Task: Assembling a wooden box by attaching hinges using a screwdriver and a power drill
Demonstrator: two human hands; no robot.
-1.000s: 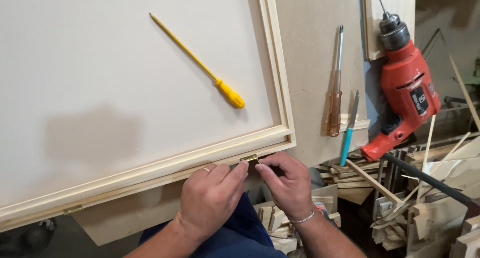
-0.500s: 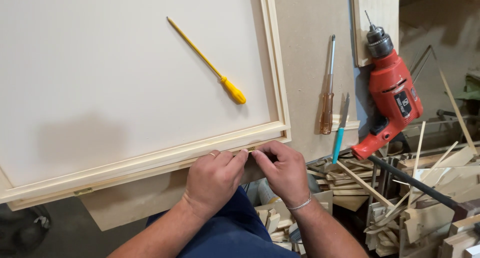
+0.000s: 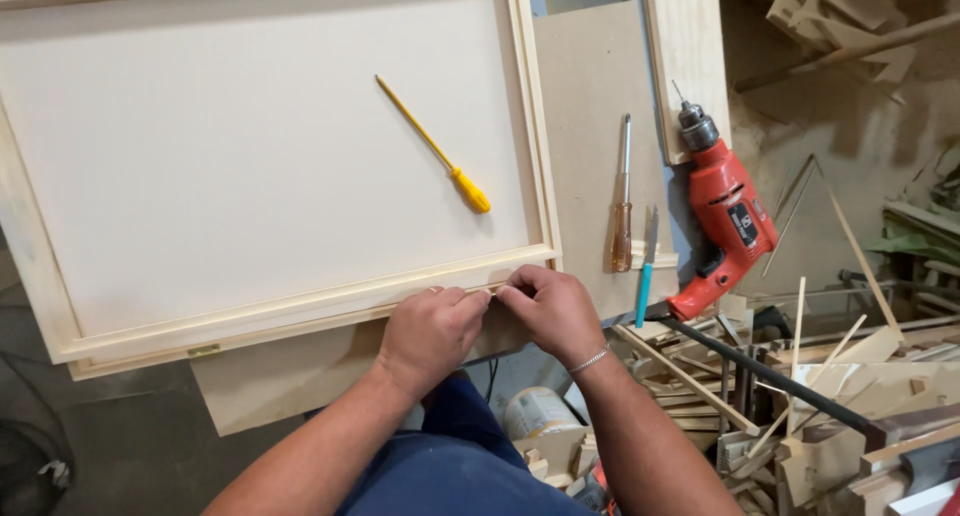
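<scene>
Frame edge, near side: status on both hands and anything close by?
Left hand and right hand pinched together at wooden frame near edge. What they pinch is hidden. Yellow screwdriver and red drill lie apart.

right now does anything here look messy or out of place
Yes: offcut wooden sticks lie in a jumbled heap at the lower right, crossing at all angles. The red drill rests partly off the board edge. Both hands, left and right, pinch at the wooden frame.

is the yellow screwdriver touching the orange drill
Apart. The head view shows the yellow screwdriver lying on the framed panel, with bare board between it and the drill.
</scene>
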